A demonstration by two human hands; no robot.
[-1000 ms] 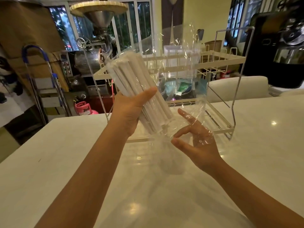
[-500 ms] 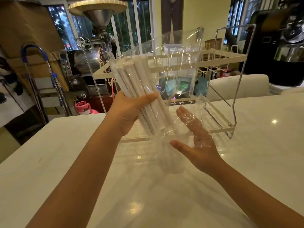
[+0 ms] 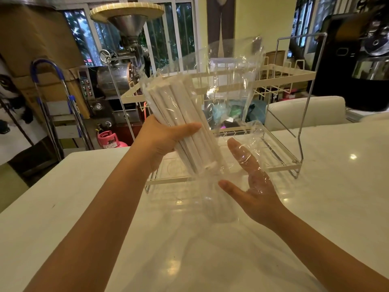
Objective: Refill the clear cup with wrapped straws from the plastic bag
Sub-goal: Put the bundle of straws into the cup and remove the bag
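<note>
Above the glossy white countertop [image 3: 63,207], in the head view, your left hand [image 3: 166,138] is wrapped around a bundle of white paper-wrapped straws [image 3: 185,123], thumb across the front and fingers hidden behind it. That bundle sits inside the crinkled clear plastic bag [image 3: 229,81] and leans up and to the left, its lower ends pointing down toward the middle of the counter. Your grip closes on the straws through the film (bag and straws together, as far as this view lets you tell).

Your right hand [image 3: 252,186] is spread wide, palm turned left, fingers stretched upward and thumb reaching toward the bundle's lower end. Loose film from the bag drapes over the fingers and the palm, so the hand is touching the bag but is not clenched on it.

Just below the bundle stands the clear cup [image 3: 219,205], faint against the counter, its rim near the straws' lower ends; you cannot tell from here whether any straw touches it.

Behind your hands, a two-tier cream and wire dish rack [image 3: 290,74] stands on the counter. Farther back on the left there is a steel machine with a funnel top [image 3: 128,24] and a pink gas cylinder [image 3: 109,140] low beside it.
</note>
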